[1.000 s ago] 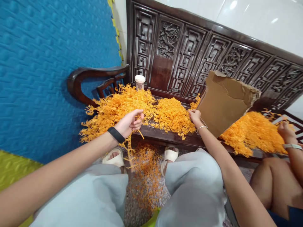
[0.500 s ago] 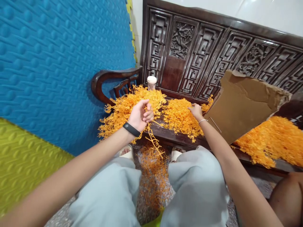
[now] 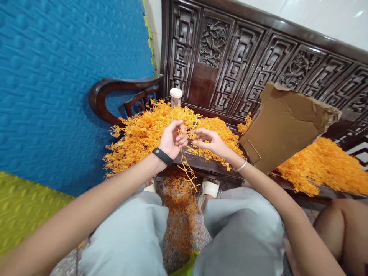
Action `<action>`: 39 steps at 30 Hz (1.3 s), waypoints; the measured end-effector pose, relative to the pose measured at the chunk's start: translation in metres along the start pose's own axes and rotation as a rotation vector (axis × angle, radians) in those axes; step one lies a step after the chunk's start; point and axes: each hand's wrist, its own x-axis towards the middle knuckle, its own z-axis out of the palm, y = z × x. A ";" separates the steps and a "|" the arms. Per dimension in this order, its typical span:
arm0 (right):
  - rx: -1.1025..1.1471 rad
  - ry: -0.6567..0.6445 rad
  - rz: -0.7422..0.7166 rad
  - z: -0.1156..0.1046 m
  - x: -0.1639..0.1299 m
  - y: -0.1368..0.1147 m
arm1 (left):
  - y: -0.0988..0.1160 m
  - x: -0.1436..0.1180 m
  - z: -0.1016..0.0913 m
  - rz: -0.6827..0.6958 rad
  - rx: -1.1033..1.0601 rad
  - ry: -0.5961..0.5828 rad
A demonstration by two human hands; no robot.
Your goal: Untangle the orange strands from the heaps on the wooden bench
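My left hand [image 3: 171, 140] grips the top of an orange plastic sprig [image 3: 188, 171] that dangles over the front edge of the dark wooden bench [image 3: 207, 167]. My right hand [image 3: 209, 142] is right beside it, fingers pinching a small orange piece [image 3: 192, 135] at the sprig's upper end. Behind both hands lie two heaps of the same orange sprigs, the left heap [image 3: 140, 134] and the middle heap [image 3: 220, 132], on the bench seat.
A torn cardboard sheet [image 3: 283, 128] leans on the carved bench back, with a third orange heap [image 3: 322, 166] to its right. A capped jar [image 3: 175, 97] stands at the back. Fallen sprigs [image 3: 179, 214] litter the floor between my knees. Another person's knee [image 3: 342, 230] shows at right. Blue foam mat [image 3: 57, 76] at left.
My right hand left the middle heap and came left to meet my left hand at the sprig. The left hand stayed holding the sprig. The view shifted slightly.
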 end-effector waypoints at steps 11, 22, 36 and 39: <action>-0.186 0.256 0.006 -0.011 -0.002 0.010 | -0.002 0.003 0.003 -0.022 0.042 -0.041; -0.381 0.287 0.102 -0.043 -0.004 0.063 | -0.033 0.004 0.017 -0.269 0.187 0.088; -0.643 0.705 0.460 -0.140 -0.030 0.151 | 0.005 -0.051 0.034 -0.054 0.293 -0.276; -0.778 0.644 0.472 -0.133 -0.024 0.148 | 0.009 -0.043 0.021 -0.058 0.200 -0.233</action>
